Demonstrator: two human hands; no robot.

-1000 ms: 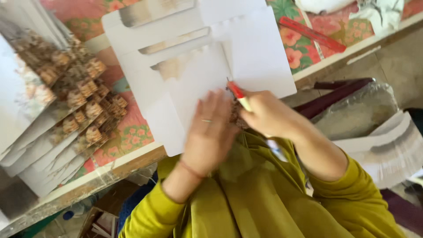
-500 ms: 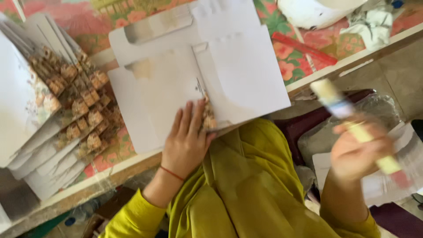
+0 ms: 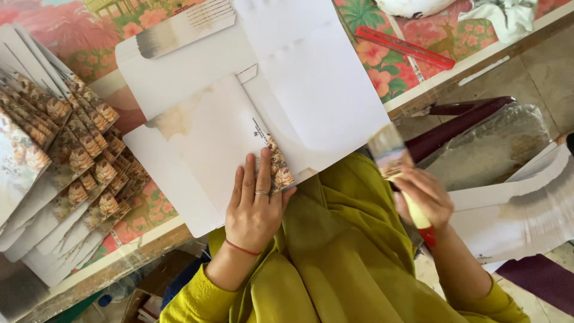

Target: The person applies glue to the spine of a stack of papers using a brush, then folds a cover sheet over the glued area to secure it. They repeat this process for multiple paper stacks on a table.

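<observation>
A large white die-cut card sheet (image 3: 311, 84) lies flat on the table with one panel (image 3: 209, 143) folded over; a strip of brown flower print shows at that panel's near edge. My left hand (image 3: 256, 206), with a ring and a red wrist thread, presses flat on the folded panel, fingers together. My right hand (image 3: 423, 197) is off the table's edge, above my lap, gripping a flat brush (image 3: 391, 157) with a yellow and red handle. Its bristles point up and are blurred.
A fanned stack of flower-printed cards (image 3: 66, 149) covers the table's left side. A red ruler (image 3: 412, 48) and a white cloth (image 3: 496, 15) lie at the far right on the floral tablecloth (image 3: 376, 57). White sheets (image 3: 526, 209) and a plastic-wrapped bundle (image 3: 490, 149) sit beside me on the right.
My right hand took the brush off the card, swung it out to the right, and has now come partway back toward the table edge. My left hand stays pressed on the folded panel.
</observation>
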